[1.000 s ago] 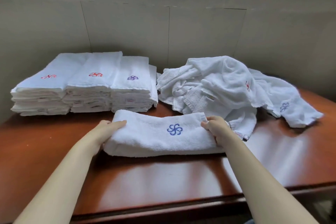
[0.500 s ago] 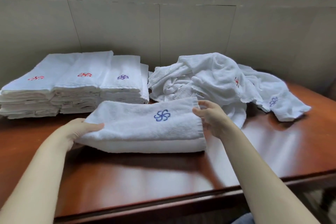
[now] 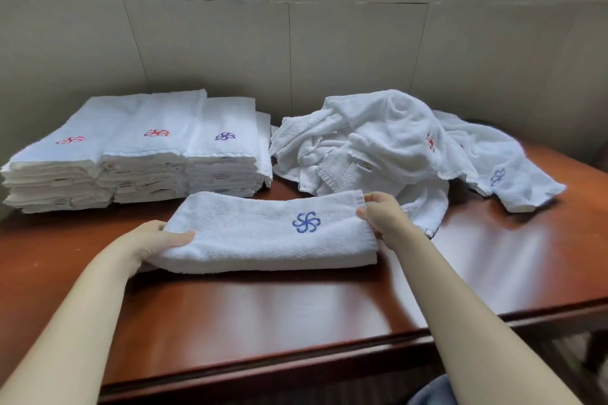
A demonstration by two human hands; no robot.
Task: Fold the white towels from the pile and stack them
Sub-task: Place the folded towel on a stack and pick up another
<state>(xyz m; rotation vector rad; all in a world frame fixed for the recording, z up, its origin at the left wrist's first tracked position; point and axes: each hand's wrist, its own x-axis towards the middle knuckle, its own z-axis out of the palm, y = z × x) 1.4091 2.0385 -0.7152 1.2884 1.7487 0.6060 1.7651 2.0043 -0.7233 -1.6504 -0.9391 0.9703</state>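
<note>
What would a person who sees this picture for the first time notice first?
The eye goes first to the folded towel with a blue flower mark, held at its ends by the left hand and right hand over the brown table. Behind it on the left stand stacks of folded towels, and on the right lies a crumpled pile of unfolded towels.

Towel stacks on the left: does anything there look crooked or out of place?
Only slightly: in the rightmost folded stack, the lower layers stick out past the top layer on the right side, so that edge is not flush. Otherwise nothing stands out.
</note>
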